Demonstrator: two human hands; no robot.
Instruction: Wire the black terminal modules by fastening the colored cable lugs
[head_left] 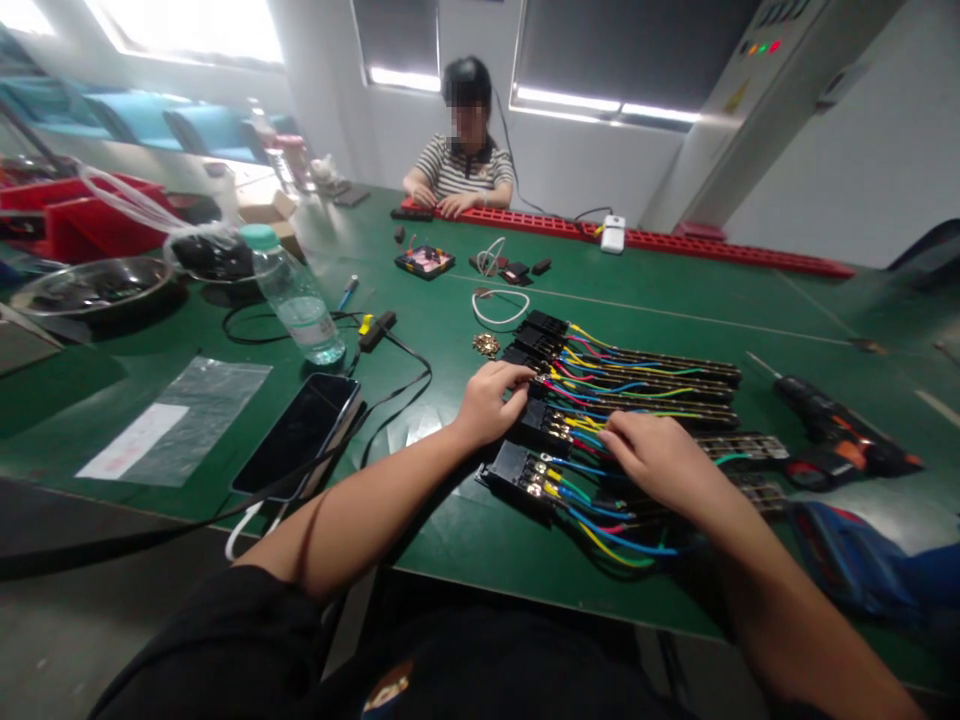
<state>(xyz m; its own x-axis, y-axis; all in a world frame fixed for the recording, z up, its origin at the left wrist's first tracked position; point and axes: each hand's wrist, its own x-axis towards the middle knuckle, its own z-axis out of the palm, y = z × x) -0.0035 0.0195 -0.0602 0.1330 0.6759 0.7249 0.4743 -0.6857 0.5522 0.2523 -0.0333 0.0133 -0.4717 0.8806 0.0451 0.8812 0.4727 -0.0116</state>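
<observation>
Several black terminal blocks [511, 465] lie in a column on the green table, with blue, yellow, red and green wires [600, 385] running right to long strips with metal contacts [742, 445]. My left hand [489, 402] is closed, its fingertips pinched at the metal terminals of a middle block; what they hold is too small to make out. To its right, my right hand [656, 455] is closed with its fingertips on a wire near the same row of blocks. A small pile of brass-coloured parts [486, 345] lies just beyond my left hand.
A power screwdriver [832, 425] and a blue case [855, 555] lie at right. At left are a phone [300, 435], a plastic bag [202, 410], a bottle [304, 310] and a metal bowl [97, 285]. A person [465, 165] sits opposite behind a red rail [697, 243].
</observation>
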